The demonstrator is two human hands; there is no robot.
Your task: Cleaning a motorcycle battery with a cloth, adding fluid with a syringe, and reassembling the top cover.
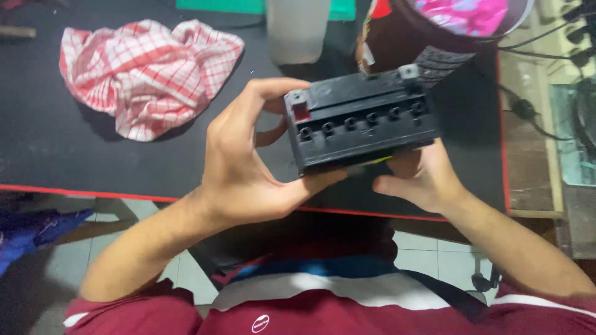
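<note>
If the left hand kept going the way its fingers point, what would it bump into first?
The left hand points right, and its fingers already wrap the black box, so it meets that first. Beyond the box sits the right hand.

head-worn view, looking down, close

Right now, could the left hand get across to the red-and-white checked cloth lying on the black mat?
Probably yes, once it lets go. The left hand grips the black plastic box, which the right hand also supports. The red-and-white checked cloth lies to its left on the black mat with nothing between.
</note>
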